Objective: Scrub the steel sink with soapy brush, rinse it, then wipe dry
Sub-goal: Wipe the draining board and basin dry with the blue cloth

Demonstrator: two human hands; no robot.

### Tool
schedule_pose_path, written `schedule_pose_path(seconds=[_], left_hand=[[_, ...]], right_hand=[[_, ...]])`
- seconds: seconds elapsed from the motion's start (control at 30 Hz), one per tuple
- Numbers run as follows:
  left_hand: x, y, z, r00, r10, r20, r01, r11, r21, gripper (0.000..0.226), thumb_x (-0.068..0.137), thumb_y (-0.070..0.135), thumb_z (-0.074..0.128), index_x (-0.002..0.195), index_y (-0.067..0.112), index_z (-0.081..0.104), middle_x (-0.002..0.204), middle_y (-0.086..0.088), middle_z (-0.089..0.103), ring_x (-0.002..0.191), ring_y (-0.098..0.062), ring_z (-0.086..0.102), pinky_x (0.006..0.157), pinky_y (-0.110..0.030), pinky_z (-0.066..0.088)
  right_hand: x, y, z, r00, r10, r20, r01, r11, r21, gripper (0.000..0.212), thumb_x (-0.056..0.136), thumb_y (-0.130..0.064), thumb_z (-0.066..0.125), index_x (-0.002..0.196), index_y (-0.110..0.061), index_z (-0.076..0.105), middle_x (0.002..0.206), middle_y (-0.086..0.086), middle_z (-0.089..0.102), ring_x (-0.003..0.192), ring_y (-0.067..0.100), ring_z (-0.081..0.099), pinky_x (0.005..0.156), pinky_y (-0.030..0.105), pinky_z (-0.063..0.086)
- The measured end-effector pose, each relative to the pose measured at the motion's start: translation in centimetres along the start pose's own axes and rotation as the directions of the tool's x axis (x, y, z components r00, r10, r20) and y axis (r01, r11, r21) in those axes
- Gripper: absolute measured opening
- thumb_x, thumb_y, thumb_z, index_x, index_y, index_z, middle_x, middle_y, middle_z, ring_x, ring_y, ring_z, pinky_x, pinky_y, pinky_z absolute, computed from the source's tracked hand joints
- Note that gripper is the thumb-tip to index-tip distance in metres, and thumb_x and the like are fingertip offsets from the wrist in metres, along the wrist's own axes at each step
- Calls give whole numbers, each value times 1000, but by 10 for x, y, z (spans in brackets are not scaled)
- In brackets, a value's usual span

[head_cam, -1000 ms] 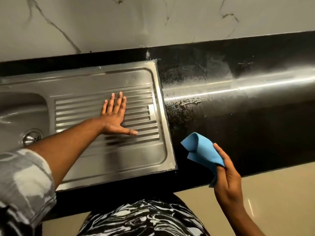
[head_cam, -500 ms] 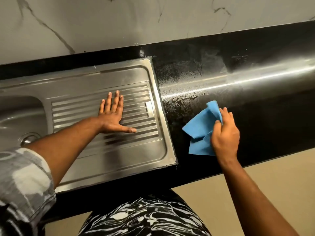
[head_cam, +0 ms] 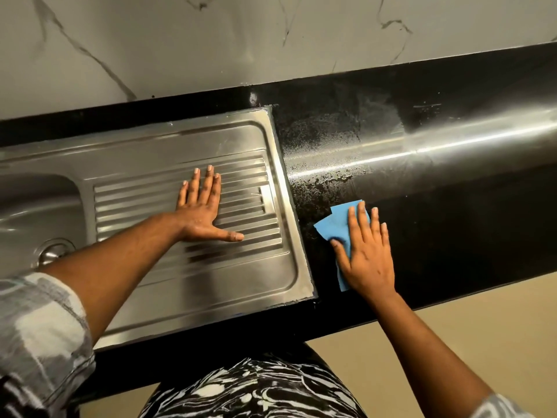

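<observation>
My right hand (head_cam: 366, 251) lies flat and open, pressing the blue cloth (head_cam: 334, 226) on the wet black counter (head_cam: 452, 224), just beside the steel sink (head_cam: 180, 152). My left hand (head_cam: 202, 212) rests flat on the ribs, holding nothing. Leftover drops could leave spots, and my wet palm might mark the steel.

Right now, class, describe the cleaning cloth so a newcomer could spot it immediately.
Find the steel sink set in the black countertop. Just past its right edge, the blue cloth lies flat on the counter under the right hand. It is the only brightly coloured thing among steel, black stone and pale marble.
</observation>
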State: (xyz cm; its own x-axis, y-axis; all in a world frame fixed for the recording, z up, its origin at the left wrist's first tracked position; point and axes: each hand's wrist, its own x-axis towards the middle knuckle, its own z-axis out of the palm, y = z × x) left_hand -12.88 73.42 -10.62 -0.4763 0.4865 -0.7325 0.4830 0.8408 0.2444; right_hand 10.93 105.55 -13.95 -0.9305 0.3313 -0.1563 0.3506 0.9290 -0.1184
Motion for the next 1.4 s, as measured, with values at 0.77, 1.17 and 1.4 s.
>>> schedule_pose_path(seconds=[0.77, 1.17, 1.4], left_hand=[[4, -3, 9, 999, -9, -44, 9, 1000, -4, 158, 51, 114, 39, 148, 26, -49, 147, 8, -64, 140, -26, -56, 124, -57, -23], [-6, -1, 11, 993, -7, -116, -2, 997, -78, 167, 41, 118, 30, 159, 17, -34, 161, -1, -50, 147, -28, -47, 125, -55, -23], [-62, -35, 71, 927, -41, -374, -95, 936, -339, 153, 58, 109, 23, 166, 7, -14, 173, -14, -25, 159, -30, -26, 127, -48, -16]], right_hand=[[46, -93, -37, 998, 37, 43, -56, 580, 813, 46, 107, -37, 47, 152, -32, 47, 121, -3, 70, 104, 7, 67, 95, 35, 57], [-108, -36, 26, 998, -48, -41, 56, 978, 201, 65, 99, -33, 40, 162, -20, 28, 171, 8, 15, 158, 30, 9, 125, 51, 21], [-123, -211, 55, 947, -318, -36, 319, 930, 181, 60, 105, -36, 42, 161, -18, 32, 168, 8, 23, 156, 30, 20, 124, 46, 21]])
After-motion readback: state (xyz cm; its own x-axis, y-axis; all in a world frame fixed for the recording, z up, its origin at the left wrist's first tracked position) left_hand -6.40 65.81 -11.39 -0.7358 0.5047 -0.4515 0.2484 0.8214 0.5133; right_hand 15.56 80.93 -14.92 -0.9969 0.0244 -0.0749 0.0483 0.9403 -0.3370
